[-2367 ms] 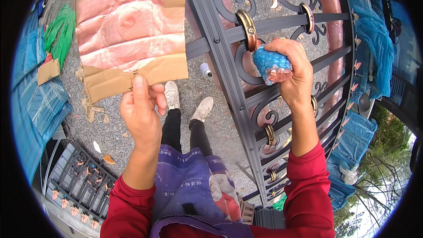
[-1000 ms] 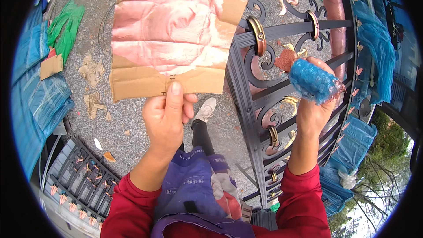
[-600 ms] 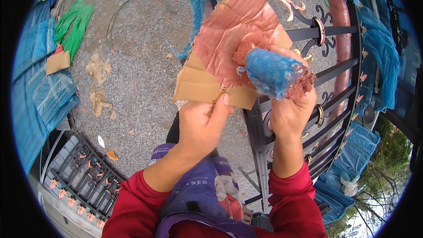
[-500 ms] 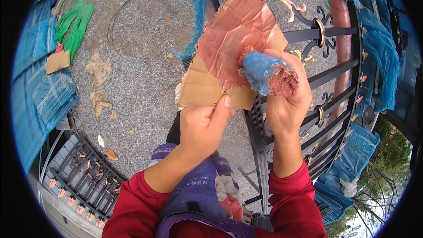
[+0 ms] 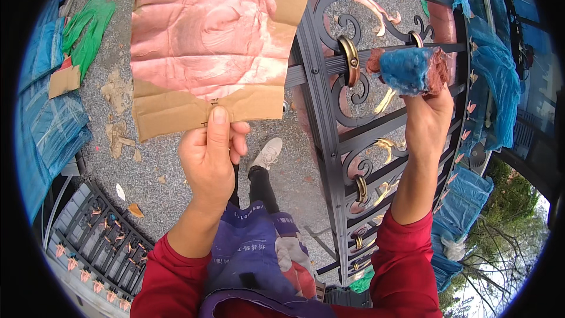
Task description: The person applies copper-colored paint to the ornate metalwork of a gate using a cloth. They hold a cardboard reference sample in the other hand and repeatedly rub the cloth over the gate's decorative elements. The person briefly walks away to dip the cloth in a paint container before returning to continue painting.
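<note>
My left hand (image 5: 206, 156) pinches the lower edge of a creased piece of cardboard (image 5: 268, 103), thumb in front. Most of the cardboard's face carries a smear of copper-pink paint (image 5: 218, 35). In my right hand (image 5: 431, 119) is a paint dabber (image 5: 405, 72), a thick roll wrapped in blue plastic with reddish-brown, paint-soaked ends. It is held over the dark metal gate (image 5: 322, 123), near a gold ring (image 5: 349, 62) and a curled scroll. From this view I cannot tell whether the dabber touches the gate. Some leaf ornaments (image 5: 376, 12) on it are copper-pink, others gold.
Blue plastic sheeting (image 5: 497, 88) hangs along the right. At the left lie more blue-wrapped stacks (image 5: 53, 135) and a green plastic sheet (image 5: 91, 29). Another dark gate with pink tips (image 5: 103, 229) is at the lower left. The ground is gravel (image 5: 159, 194), with my shoe (image 5: 269, 152) on it.
The dabber has come off the cardboard and moved right, over the gate, turning sideways. My left hand has shifted the cardboard left, its painted face now fuller in view.
</note>
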`<state>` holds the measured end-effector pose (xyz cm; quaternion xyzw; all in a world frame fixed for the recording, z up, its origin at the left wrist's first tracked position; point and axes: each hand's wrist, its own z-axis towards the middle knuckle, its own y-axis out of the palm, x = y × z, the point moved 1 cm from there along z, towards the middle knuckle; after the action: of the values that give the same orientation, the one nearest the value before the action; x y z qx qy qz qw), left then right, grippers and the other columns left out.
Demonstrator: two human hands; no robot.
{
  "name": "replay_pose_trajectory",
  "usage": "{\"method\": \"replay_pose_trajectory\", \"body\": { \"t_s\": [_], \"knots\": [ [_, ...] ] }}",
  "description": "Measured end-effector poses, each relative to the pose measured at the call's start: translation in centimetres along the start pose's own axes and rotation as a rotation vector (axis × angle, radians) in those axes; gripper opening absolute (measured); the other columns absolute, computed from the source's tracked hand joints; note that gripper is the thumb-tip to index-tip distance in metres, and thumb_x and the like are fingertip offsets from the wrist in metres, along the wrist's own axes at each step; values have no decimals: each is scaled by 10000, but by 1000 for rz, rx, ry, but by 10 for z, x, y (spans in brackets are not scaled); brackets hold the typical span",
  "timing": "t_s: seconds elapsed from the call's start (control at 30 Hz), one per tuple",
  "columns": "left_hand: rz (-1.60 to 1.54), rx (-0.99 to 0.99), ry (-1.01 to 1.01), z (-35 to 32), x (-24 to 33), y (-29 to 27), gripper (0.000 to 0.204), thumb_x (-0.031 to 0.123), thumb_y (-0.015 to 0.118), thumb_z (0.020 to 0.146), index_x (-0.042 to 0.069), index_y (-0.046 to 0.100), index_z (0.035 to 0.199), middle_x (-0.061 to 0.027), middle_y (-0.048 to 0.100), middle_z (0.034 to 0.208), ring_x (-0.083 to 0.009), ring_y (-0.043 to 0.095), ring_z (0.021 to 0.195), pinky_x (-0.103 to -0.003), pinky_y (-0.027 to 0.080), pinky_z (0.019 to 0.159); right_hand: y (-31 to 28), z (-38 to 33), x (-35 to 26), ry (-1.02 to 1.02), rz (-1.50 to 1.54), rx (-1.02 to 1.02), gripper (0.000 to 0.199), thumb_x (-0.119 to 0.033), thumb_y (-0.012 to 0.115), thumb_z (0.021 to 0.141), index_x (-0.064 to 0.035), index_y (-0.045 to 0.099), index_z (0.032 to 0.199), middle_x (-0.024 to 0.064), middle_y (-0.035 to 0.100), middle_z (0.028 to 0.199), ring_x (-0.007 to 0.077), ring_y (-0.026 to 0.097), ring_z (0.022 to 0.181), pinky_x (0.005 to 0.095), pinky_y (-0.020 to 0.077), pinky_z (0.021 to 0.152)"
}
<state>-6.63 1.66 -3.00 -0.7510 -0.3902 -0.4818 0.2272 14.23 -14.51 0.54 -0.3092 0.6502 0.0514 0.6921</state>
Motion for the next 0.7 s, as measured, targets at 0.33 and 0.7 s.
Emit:
{"method": "replay_pose_trajectory", "body": {
  "t_s": [0.33,0.7],
  "knots": [
    [-64,47,4,6,-6,-12,435,315,455,997,-11,620,762,-25,547,573,-48,450,483,-179,326,442,8,55,-5,-107,-475,-432,340,125,480,804,-5,618,1086,116,672,942,148,619,900,280,458,845],
    [-41,76,-2,9,-6,-17,442,321,451,997,-7,616,750,-25,543,573,-54,461,491,-180,330,446,1,70,-5,-167,-561,-553,338,126,486,779,3,599,1073,162,649,899,280,627,860,307,462,814]
  ]
}}
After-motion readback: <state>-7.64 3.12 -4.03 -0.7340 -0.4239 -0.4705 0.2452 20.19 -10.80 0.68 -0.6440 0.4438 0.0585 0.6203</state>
